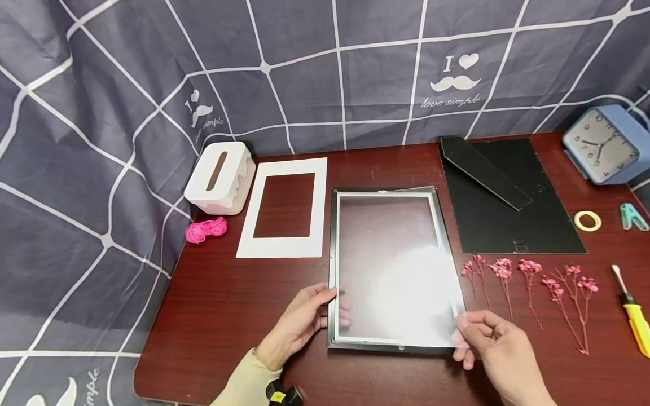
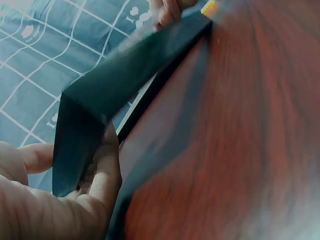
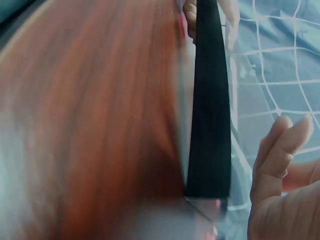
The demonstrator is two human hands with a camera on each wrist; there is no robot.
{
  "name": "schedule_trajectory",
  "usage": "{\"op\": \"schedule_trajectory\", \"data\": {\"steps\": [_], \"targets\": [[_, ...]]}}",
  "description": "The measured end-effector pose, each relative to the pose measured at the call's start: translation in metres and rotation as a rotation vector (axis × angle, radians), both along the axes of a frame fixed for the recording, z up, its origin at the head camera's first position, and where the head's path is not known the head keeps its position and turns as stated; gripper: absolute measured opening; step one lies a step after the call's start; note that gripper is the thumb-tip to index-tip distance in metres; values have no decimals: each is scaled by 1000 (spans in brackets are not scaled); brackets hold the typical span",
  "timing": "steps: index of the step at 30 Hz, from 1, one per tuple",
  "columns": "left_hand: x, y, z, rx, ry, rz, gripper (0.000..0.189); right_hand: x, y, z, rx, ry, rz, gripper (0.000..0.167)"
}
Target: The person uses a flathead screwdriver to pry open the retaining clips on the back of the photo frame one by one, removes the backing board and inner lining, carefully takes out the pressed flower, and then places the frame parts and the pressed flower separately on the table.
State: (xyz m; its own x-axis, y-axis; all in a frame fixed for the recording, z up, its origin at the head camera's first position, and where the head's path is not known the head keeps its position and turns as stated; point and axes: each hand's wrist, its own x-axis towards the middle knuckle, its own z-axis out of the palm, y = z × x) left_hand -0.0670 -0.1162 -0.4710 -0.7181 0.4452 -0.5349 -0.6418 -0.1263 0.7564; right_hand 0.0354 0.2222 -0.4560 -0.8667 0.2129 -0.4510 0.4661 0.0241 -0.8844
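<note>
A black picture frame (image 1: 333, 254) with a pale inner edge is held above the table near its front. My left hand (image 1: 303, 316) grips the frame's left side, thumb on top and fingers underneath, seen through the opening. In the left wrist view the fingers (image 2: 107, 172) curl round the black rim. A clear sheet (image 1: 386, 242) with a bright glare lies over the frame, its lower right corner sticking out past the rim. My right hand (image 1: 492, 344) pinches that corner between thumb and fingers. From the right wrist view, this hand (image 3: 285, 175) stands apart from the black side.
A white mat (image 1: 246, 247) and tissue box (image 1: 215, 169) lie left, with pink yarn (image 1: 205, 229). To the right are the black backing board (image 1: 487, 225), dried pink flowers (image 1: 530, 268), tape roll (image 1: 587, 221), teal clip (image 1: 633, 217), screwdriver (image 1: 636, 321) and blue clock (image 1: 604, 144).
</note>
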Motion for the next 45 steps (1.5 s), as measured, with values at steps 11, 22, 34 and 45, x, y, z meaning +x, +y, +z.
{"op": "schedule_trajectory", "data": {"steps": [11,22,34,45], "targets": [[-6,-4,0,-138,121,-54,36,13,42,8,-81,244,-69,20],[-1,-14,8,-375,220,-158,34,-37,84,42,185,322,-79,27],[9,-38,15,-381,245,-303,18,-157,117,86,581,317,135,24],[15,-50,16,-412,237,-444,26,-277,120,108,553,371,350,22]]}}
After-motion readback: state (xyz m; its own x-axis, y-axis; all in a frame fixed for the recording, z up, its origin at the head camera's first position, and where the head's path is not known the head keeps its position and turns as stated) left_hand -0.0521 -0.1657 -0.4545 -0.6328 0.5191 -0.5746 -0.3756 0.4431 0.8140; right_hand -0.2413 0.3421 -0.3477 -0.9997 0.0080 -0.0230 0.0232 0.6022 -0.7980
